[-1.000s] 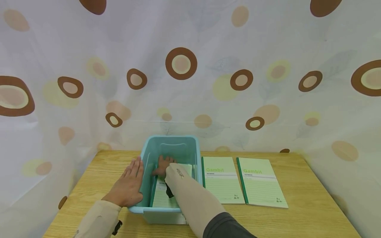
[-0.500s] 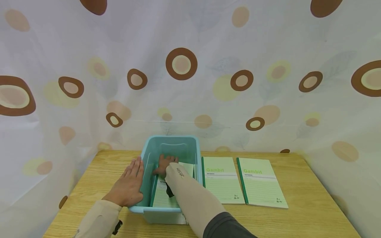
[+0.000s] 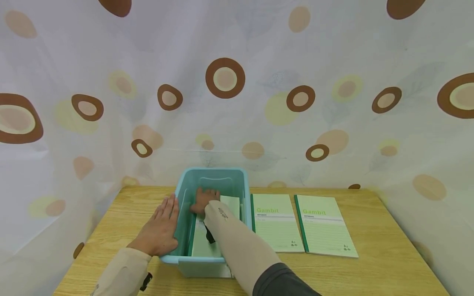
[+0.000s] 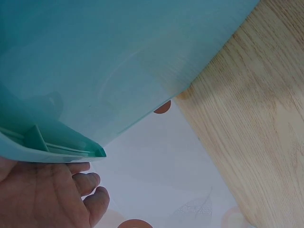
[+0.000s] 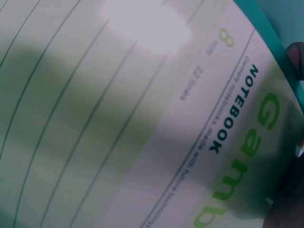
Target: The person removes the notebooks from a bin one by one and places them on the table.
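Observation:
A light-blue bin (image 3: 207,260) holds a pale green notebook (image 3: 201,246) with a dark green spine. My right hand (image 3: 203,200), inside the bin, grips the notebook near its far end; in the right wrist view the thumb (image 5: 295,59) lies at the spine and the cover (image 5: 118,123) bows close to the camera. Parts of the notebook are hidden behind my forearm. Outside the bin, my left hand (image 3: 159,230) rests with straight fingers against the left rim; in the left wrist view its fingers (image 4: 90,190) show beneath the rim (image 4: 52,157).
Two more green notebooks, one nearer the bin (image 3: 277,234) and one farther right (image 3: 327,234), lie side by side on the wooden table (image 3: 385,246). A patterned sheet (image 3: 252,119) hangs behind the table and along its sides.
The notebook in the bin has shifted slightly toward the bin's far end, and my right hand has moved a little the same way. My left hand stays against the rim.

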